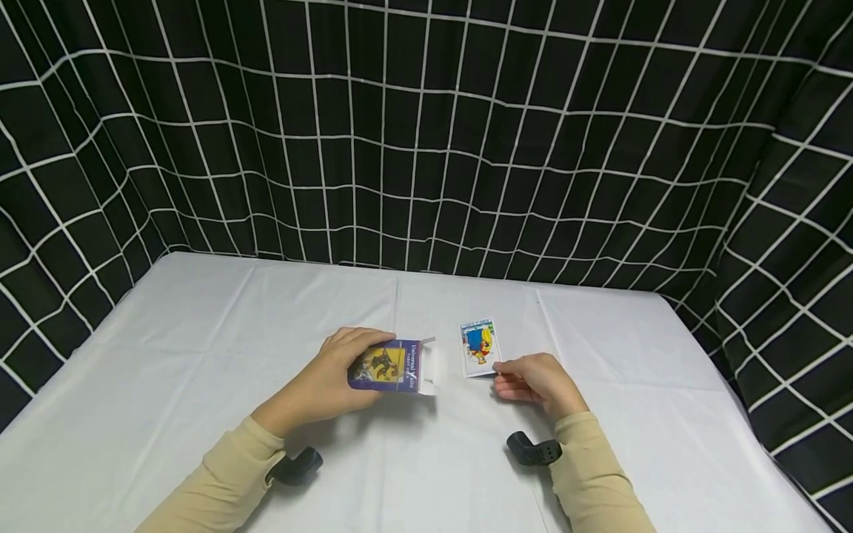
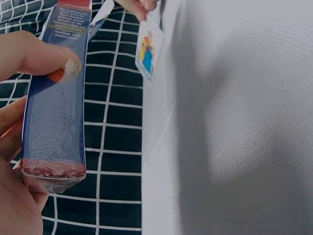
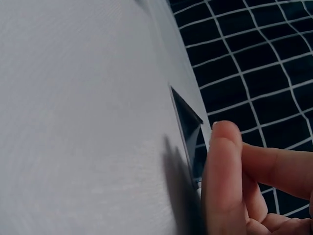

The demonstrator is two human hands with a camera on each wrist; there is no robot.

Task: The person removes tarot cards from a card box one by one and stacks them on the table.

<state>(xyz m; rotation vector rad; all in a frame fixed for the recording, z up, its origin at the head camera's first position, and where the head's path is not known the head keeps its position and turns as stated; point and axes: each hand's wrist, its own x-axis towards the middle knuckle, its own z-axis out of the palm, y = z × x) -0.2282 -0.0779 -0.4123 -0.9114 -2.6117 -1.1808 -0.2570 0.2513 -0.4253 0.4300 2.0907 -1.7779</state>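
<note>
My left hand (image 1: 333, 377) grips a purple tarot card box (image 1: 388, 366) with a yellow picture on its front. The box's white end flap (image 1: 429, 368) stands open toward the right. In the left wrist view the thumb presses on the narrow blue side of the box (image 2: 56, 117), which carries printed text. My right hand (image 1: 536, 381) pinches a white-bordered card (image 1: 479, 348) by its near right corner. A figure in blue and yellow is on the card's face. From the right wrist, the card (image 3: 187, 127) appears nearly edge-on, its near end hidden by the fingers.
A white cloth (image 1: 220, 355) with fold creases covers the table. Behind and at both sides hangs a black curtain with a white grid (image 1: 426, 133). Each wrist wears a dark strapped device, one at the left (image 1: 298, 466) and one at the right (image 1: 533, 449).
</note>
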